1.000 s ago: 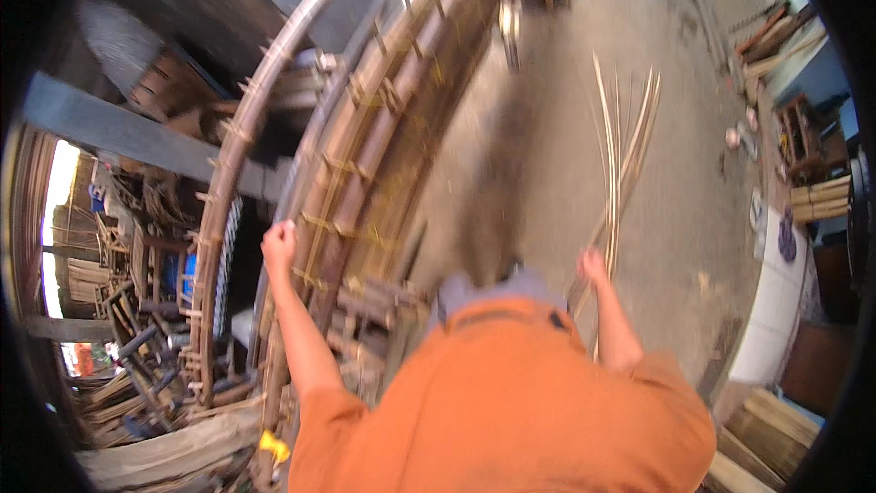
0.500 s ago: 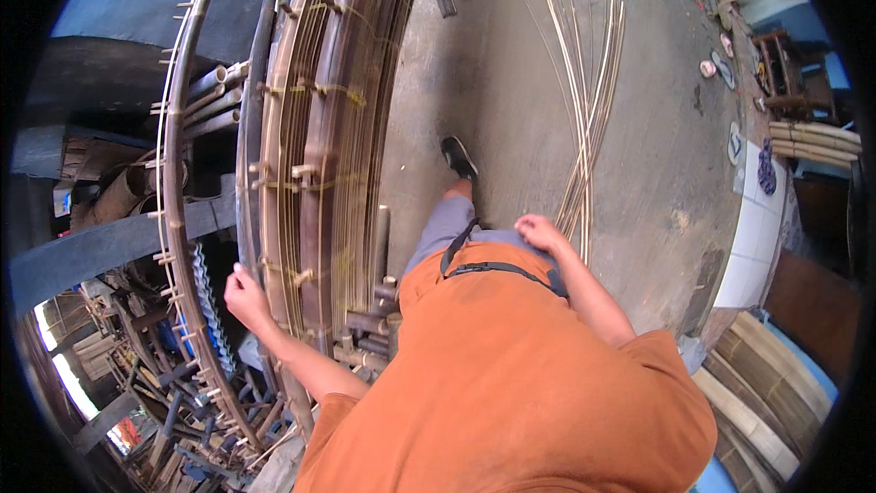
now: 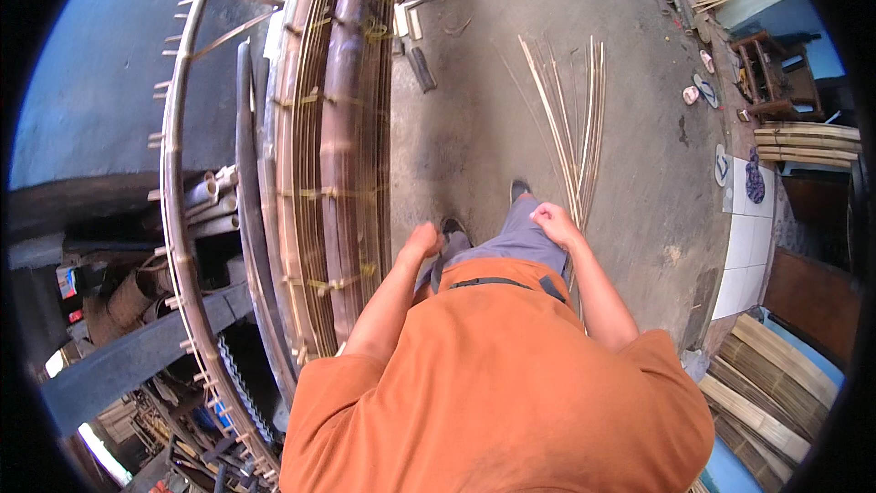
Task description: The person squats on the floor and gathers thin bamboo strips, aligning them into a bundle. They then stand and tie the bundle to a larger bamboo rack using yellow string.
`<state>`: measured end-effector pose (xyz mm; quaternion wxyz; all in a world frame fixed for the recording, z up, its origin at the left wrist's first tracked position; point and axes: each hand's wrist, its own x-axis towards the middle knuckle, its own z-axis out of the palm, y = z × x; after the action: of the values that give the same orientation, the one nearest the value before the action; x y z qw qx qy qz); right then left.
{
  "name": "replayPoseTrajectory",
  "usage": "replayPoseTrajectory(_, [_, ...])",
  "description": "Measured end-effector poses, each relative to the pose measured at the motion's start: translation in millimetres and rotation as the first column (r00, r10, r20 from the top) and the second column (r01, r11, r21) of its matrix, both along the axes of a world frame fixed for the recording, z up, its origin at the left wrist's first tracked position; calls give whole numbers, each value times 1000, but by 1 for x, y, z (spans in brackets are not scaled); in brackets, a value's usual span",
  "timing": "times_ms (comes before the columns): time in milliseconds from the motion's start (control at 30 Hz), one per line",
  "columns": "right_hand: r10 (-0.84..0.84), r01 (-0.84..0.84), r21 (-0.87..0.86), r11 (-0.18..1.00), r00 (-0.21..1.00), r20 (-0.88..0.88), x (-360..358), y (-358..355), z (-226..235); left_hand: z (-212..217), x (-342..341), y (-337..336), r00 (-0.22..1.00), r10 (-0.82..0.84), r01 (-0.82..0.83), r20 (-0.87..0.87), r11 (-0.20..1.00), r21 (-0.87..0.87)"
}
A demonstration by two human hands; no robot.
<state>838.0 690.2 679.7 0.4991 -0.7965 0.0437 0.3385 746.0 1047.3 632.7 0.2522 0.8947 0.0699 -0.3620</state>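
Observation:
My left hand (image 3: 422,239) hangs in front of my body, fingers curled and slightly blurred, with nothing seen in it. To its left stand long bamboo poles (image 3: 338,160) beside tied bundles of thin strips. My right hand (image 3: 554,221) is loosely closed at my right thigh, and I see nothing in its grip. Just beyond it, a fan of thin pale bamboo strips (image 3: 575,151) lies on the concrete floor, its narrow end partly hidden by my right hand and forearm. Neither hand visibly holds anything.
A curved pole with pegs (image 3: 172,160) rises at the far left. Short dark pieces (image 3: 422,69) lie on the floor ahead. Sandals (image 3: 704,89) and white tiles (image 3: 744,251) line the right side, with split bamboo slats (image 3: 771,370) at lower right.
My left hand has swung from out by the poles at left to the front of my body. The floor strips and poles have shifted in view, and both shoes now show.

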Motion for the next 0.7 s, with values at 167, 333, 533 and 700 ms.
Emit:
replayPoseTrajectory(167, [-357,370,39,928,916,-184,96,-68,-15,-81,64,4,791,-150,106,-593,988,-109])
replayPoseTrajectory(333, [-180,131,-174,976,935,-307,242,-139,-83,-126,198,0,931,-333,320,-150,942,-103])
replayPoseTrajectory(533, [-184,167,-157,973,977,-106,481,-159,-29,-24,338,-44,566,678,-736,-469,672,83])
replayPoseTrajectory(700, [-108,113,-53,992,990,94,639,-111,9,-23,404,-54,833,478,-447,-277,878,171])
